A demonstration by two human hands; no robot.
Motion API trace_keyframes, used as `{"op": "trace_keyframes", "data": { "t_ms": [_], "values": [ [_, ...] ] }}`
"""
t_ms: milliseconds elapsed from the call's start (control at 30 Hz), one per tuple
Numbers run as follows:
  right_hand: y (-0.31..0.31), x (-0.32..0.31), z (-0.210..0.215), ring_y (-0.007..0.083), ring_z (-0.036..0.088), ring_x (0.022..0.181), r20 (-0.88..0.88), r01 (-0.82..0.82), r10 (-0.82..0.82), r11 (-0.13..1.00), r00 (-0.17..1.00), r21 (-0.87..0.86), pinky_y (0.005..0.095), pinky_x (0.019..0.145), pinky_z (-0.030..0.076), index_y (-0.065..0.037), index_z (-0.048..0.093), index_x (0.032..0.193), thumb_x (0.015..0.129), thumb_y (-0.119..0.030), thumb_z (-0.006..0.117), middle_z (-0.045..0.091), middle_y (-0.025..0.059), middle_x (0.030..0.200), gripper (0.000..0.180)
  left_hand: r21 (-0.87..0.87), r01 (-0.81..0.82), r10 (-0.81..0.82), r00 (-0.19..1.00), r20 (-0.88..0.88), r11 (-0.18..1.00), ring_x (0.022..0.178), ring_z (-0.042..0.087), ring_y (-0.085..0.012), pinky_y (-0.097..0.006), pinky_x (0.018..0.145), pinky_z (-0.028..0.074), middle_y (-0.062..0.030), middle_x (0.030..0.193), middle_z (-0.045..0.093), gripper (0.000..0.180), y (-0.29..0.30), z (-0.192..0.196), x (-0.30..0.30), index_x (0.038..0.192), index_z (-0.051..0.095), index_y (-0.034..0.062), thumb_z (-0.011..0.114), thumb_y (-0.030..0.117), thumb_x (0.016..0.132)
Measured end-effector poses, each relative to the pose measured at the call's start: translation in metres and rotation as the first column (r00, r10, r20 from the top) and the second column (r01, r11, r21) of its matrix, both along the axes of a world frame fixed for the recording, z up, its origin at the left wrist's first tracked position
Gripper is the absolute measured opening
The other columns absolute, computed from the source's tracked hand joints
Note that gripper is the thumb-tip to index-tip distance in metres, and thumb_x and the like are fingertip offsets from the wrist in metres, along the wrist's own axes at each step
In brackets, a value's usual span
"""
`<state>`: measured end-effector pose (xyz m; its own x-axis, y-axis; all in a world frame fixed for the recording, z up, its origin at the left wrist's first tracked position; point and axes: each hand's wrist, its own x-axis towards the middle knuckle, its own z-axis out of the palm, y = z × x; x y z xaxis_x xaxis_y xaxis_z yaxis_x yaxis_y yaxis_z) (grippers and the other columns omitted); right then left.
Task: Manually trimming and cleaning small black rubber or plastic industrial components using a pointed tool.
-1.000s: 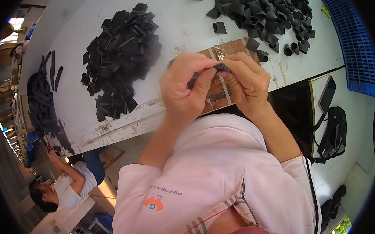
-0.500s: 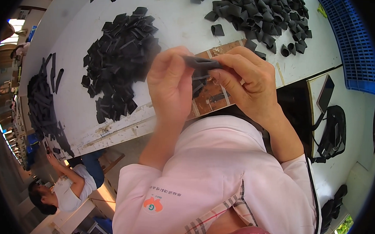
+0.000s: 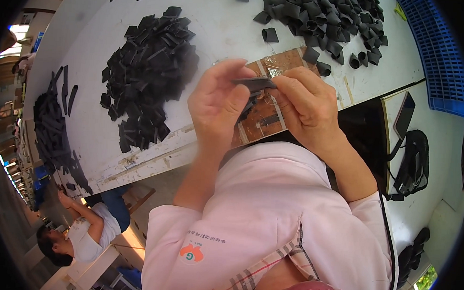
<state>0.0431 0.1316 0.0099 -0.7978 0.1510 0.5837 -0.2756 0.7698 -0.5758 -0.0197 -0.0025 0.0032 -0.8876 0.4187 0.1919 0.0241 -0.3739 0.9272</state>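
A short black sleeve piece [image 3: 257, 84], soft-looking and fairly flat, is held up in front of my chest, over the table. My right hand [image 3: 310, 103] pinches its right end between thumb and fingertips. At the other end, the thumb and fingers of my left hand [image 3: 217, 103] curl loosely round the piece. Below both hands lies a brown board [image 3: 259, 124] crossed with pale strips and clear tape, with some dark pieces on it, partly hidden by my hands. To the left spreads a heap of flat black pieces [image 3: 149, 72]. Opened black sleeves [image 3: 327, 21] are piled at the far right.
Long black strips [image 3: 52, 120] lie along the table's left end. A blue plastic basket [image 3: 441, 56] stands at the far right. On the side surface are a phone [image 3: 404, 113] and a black mesh item [image 3: 413, 162]. Another person [image 3: 88, 229] sits at the lower left.
The sleeve piece was rounder with an opening showing and now looks flatter. My left hand has shifted slightly right and its fingers have loosened; my right fingers have closed at the piece's end.
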Motion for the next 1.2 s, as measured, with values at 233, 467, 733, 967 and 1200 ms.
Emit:
{"op": "trace_keyframes", "data": {
  "t_ms": [233, 467, 733, 967, 1200],
  "values": [
    [0.017, -0.006, 0.019, 0.0169, 0.051, 0.055, 0.163, -0.161, 0.178, 0.98, 0.97, -0.114, 0.0254, 0.049, 0.039, 0.001, 0.06, 0.082, 0.074, -0.002, 0.062, 0.054, 0.0069, 0.066, 0.009, -0.314, 0.018, -0.046, 0.996, -0.082, 0.949, 0.063, 0.051, -0.0067, -0.019, 0.058, 0.043, -0.0029, 0.068, 0.057, 0.017, -0.005, -0.009, -0.005, 0.085, 0.058, -0.0024, 0.057, 0.015, 0.085],
    [0.058, -0.024, -0.003, 0.0029, 0.046, 0.056, 0.269, 0.163, 0.036, 0.716, 0.963, -0.679, 0.0158, 0.05, 0.036, -0.001, 0.063, 0.093, 0.088, -0.022, 0.05, 0.055, -0.0018, 0.066, 0.025, -0.716, -0.208, -0.211, 0.868, -0.449, 0.666, 0.074, 0.055, -0.0232, -0.031, 0.064, 0.046, -0.0118, 0.08, 0.055, 0.021, 0.007, -0.065, -0.02, 0.083, 0.054, -0.0007, 0.067, 0.01, 0.069],
    [0.021, 0.014, -0.044, 0.003, 0.044, 0.054, 0.515, 0.239, 0.349, 0.596, 0.783, -0.767, 0.0154, 0.048, 0.035, -0.001, 0.062, 0.086, 0.087, -0.018, 0.053, 0.053, -0.0019, 0.062, 0.02, -0.773, -0.508, -0.481, 0.605, -0.634, 0.381, 0.072, 0.05, -0.0258, -0.035, 0.062, 0.043, -0.0099, 0.074, 0.049, 0.013, 0.014, -0.106, -0.012, 0.069, 0.051, 0.0058, 0.062, 0.004, 0.063],
    [0.001, 0.02, -0.036, 0.0136, 0.055, 0.054, 0.501, 0.103, 0.24, 0.82, 0.832, -0.564, 0.026, 0.05, 0.043, 0.002, 0.059, 0.081, 0.08, -0.006, 0.055, 0.059, 0.0089, 0.064, 0.009, -0.635, -0.075, 0.056, 0.997, -0.05, 0.769, 0.063, 0.058, -0.0172, -0.028, 0.054, 0.045, -0.0082, 0.074, 0.06, 0.008, -0.007, -0.073, -0.016, 0.078, 0.06, 0.0013, 0.063, 0.006, 0.073],
    [-0.014, 0.016, -0.02, 0.0173, 0.054, 0.053, 0.276, 0.025, 0.12, 0.882, 0.953, -0.47, 0.0256, 0.049, 0.042, 0.0, 0.059, 0.081, 0.074, -0.002, 0.062, 0.057, 0.0081, 0.069, 0.008, 0.047, 0.22, -0.2, 0.75, 0.631, 0.974, 0.057, 0.057, -0.0132, -0.02, 0.047, 0.045, -0.0104, 0.073, 0.061, 0.009, -0.023, -0.035, -0.003, 0.087, 0.058, -0.0029, 0.059, 0.001, 0.079]
  ]
}}
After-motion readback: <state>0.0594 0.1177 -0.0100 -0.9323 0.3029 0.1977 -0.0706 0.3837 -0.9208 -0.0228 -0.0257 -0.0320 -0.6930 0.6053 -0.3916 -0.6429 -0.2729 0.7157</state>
